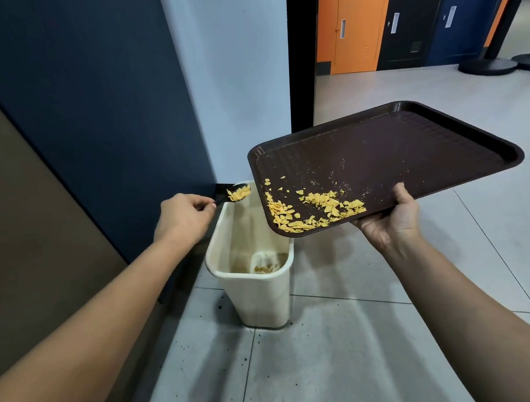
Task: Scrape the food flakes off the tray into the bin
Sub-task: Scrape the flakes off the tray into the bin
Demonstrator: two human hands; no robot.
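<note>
A dark brown tray (412, 143) is held tilted above a cream bin (259, 300) on the floor. My right hand (390, 222) grips the tray's near edge, thumb on top. Yellow food flakes (309, 213) lie heaped along the tray's lower left corner and near edge, which overhangs the bin. My left hand (183, 219) pinches the handle of a black spoon (231, 194). The spoon's bowl carries a small pile of flakes and hovers over the bin's far rim, just left of the tray. A few flakes lie at the bottom of the bin.
The bin stands against a dark blue wall panel (88, 104) at the left. Dark crumbs dot the grey floor tiles (335, 355) around it. Beyond a black door frame (300, 53) are orange and blue doors and black stanchion bases (487, 66).
</note>
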